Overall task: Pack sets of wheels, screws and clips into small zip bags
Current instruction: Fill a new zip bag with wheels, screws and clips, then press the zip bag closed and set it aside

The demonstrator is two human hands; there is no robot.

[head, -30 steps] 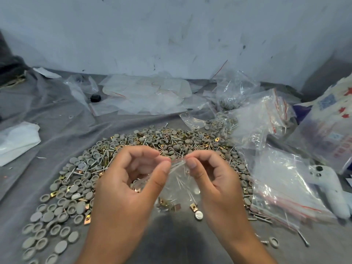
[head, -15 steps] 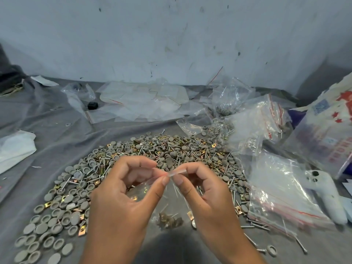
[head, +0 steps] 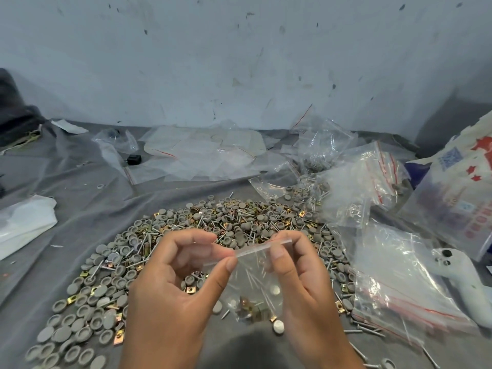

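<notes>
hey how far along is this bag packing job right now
Done: filled bags lie near the wall, though I can't count them. In hand: the left hand and right hand pinch the top strip of a small zip bag already holding screws, wheels and clips, apparently sealing it. Left: a big loose pile of parts and empty bags, so plenty remains.

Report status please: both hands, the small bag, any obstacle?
Left hand and right hand pinch top strip of small clear plastic zip bag. Wheels, screws, clips inside. Nothing in the way.
</notes>
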